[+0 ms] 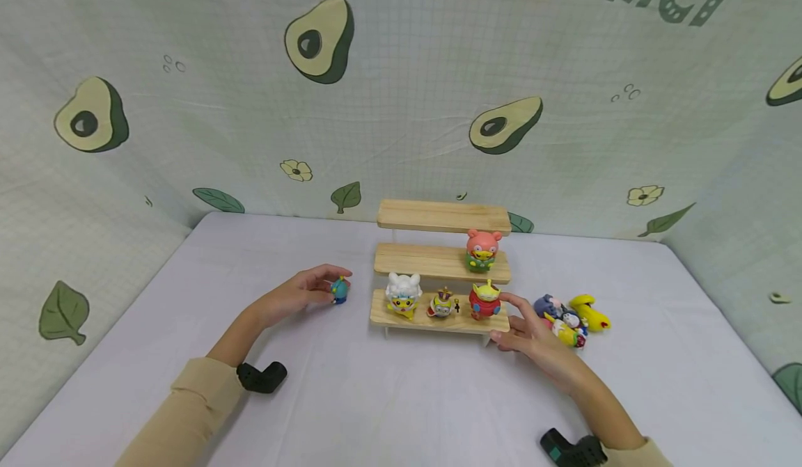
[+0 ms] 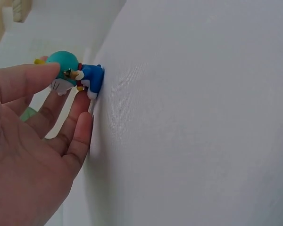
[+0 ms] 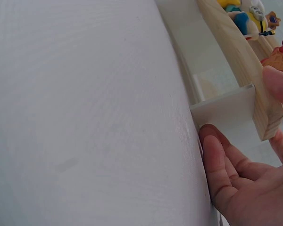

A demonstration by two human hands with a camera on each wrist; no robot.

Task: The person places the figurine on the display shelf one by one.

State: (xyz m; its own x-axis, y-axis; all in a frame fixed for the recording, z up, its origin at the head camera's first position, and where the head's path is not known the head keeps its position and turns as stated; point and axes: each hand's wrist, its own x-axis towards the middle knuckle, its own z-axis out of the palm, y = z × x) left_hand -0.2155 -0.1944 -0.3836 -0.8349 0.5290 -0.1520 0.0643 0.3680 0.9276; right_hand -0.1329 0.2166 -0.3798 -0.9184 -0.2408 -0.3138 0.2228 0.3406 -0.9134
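At the table's left side, my left hand [image 1: 307,287] pinches a small figurine [image 2: 68,73] with a teal head and blue body between thumb and fingers. Its feet are right at the tablecloth in the left wrist view. My right hand [image 1: 532,335] grips the right end of the lowest board of a three-tier wooden display shelf [image 1: 438,322], its thumb on the board in the right wrist view and lower fingers near the white support [image 3: 224,101]. On that tier stand a white-hooded figurine [image 1: 404,294], a crowned figurine [image 1: 441,305] and a red figurine with a yellow-green top [image 1: 485,302].
A pink-headed figurine [image 1: 482,250] stands on the shelf's middle tier, at its right. Several figurines lie in a pile right of the shelf, among them a yellow one [image 1: 591,314] and a blue-grey one [image 1: 548,306]. Behind the table hangs an avocado-print cloth [image 1: 413,105].
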